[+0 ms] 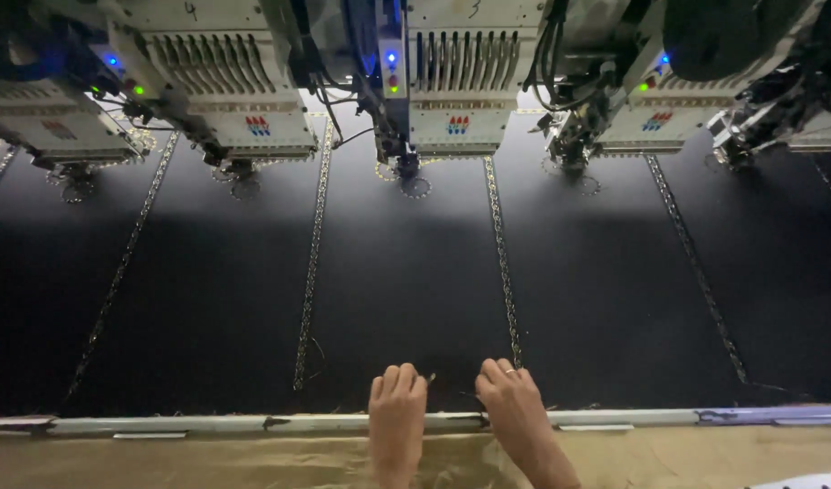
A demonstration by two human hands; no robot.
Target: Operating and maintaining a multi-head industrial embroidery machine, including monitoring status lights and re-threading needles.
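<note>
Forearms are cut off at the bottom edge. The left hand point(397, 398) and right hand point(511, 394) rest curled, grasping nothing, on the black fabric point(406, 290); an embroidered strip point(503, 263) runs just beyond the right hand's grip toward the embroidery heads point(456, 81).

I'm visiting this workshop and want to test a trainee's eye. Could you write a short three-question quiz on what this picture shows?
1. True or false: both hands lie on the black fabric near its front edge.
2. Which hand wears a ring? A) left hand B) right hand C) neither
3. Fill in: the pale embroidered strip nearest the right hand runs from the hand toward the ____ at the back.

Key
1. True; the fingers rest on the cloth just past the pale frame rail.
2. B; a ring shows on one finger.
3. Embroidery machine heads.
</note>
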